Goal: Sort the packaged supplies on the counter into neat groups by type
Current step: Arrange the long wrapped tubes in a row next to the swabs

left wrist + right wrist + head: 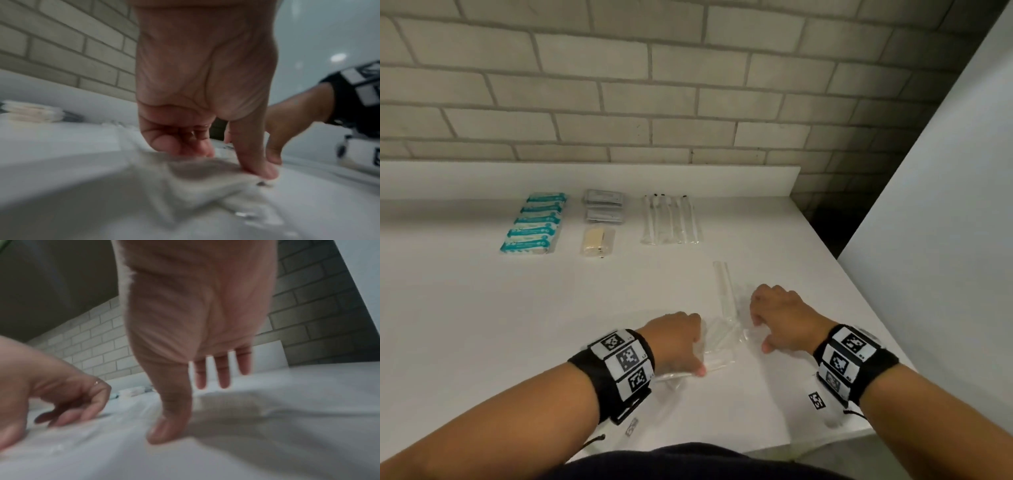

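Pinching the loose clear plastic packets (717, 346), the left hand (674, 339) holds slippery, crinkly film (light, best gathered by edges); the right hand (779, 317) hovers, fingers straight.

The white bench (482, 325) lies bare across its left and middle, open for a hand to pass. At the back stand teal-and-white packets (534, 222), grey foil sachets (603, 205) and clear sleeved swabs (671, 219), below a brick wall (619, 85). A tall white panel (945, 205) closes the right side.
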A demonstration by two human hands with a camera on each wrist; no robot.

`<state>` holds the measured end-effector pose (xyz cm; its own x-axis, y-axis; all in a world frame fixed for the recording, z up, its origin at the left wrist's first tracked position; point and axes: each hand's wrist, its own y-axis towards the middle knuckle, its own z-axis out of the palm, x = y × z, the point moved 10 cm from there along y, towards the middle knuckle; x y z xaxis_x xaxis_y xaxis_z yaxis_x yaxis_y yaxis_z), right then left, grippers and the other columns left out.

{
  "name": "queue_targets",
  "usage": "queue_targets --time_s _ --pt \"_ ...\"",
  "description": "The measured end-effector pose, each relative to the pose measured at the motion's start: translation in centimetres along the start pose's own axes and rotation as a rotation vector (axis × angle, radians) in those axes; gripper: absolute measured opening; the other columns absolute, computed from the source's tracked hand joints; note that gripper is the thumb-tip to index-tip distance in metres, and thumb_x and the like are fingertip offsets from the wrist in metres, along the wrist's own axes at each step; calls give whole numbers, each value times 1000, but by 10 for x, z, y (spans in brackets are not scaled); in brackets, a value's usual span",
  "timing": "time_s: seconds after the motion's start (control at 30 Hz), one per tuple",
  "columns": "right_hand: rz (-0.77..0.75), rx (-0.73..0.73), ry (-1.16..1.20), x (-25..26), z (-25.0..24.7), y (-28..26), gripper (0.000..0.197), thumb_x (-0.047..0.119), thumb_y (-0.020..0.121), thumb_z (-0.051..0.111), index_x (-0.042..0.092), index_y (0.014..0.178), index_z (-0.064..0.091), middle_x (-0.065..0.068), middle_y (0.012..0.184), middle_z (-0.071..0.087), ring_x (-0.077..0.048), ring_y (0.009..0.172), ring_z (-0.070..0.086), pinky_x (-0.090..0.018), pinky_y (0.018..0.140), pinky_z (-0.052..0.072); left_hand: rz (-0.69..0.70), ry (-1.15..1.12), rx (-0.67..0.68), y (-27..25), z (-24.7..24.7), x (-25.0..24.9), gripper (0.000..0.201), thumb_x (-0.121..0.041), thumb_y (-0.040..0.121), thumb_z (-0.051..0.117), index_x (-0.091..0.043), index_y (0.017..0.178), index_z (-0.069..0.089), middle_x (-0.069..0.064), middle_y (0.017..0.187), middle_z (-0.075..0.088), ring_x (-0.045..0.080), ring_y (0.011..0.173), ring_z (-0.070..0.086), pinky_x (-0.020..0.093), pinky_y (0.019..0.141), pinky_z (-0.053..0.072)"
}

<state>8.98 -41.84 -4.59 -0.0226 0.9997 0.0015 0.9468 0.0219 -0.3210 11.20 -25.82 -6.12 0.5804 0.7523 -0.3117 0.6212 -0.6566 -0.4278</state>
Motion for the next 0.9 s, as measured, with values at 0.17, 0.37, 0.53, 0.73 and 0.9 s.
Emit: queue_targets --time_s 0.17,0.37,0.53,0.73,0.9 --pt "11 49 50 4 2 4 63 28 68 82 29 121 48 13 111 48 -15 109 43 -29 92 32 -166 51 -39 -5 -27 51 58 -36 76 70 -17 124 44 1 116 53 20 101 56 30 81 49" --pt "173 204 106 -10 17 5 36 35 66 78 33 81 45 11 97 43 -16 95 46 -27 76 39 -224 -20 2 -12 -38 96 34 -24 78 64 -13 109 58 2 100 64 19 85 61 23 65 43" --pt "236 199 302 -1 21 5 31 14 79 67 32 85 42 9 83 48 -10 72 46 -23 60 37 -226 -57 2 -18 -39 116 45 -27 81 64 -18 124 52 -5 102 54 15 89 54 21 70 39" --pt "516 103 400 6 -22 39 59 25 88 65 3 137 41 -12 131 56 -26 114 58 -29 84 49 -217 -53 -27 -15 -38 121 53 -31 77 70 -20 123 46 2 119 50 18 96 55 24 80 45" --pt "581 77 360 25 -24 73 61 44 91 57 3 135 44 -9 132 52 -25 123 52 -32 102 42 -220 -17 -39 -9 -39 122 52 -29 77 72 -15 120 46 1 111 57 19 95 57 27 78 46"
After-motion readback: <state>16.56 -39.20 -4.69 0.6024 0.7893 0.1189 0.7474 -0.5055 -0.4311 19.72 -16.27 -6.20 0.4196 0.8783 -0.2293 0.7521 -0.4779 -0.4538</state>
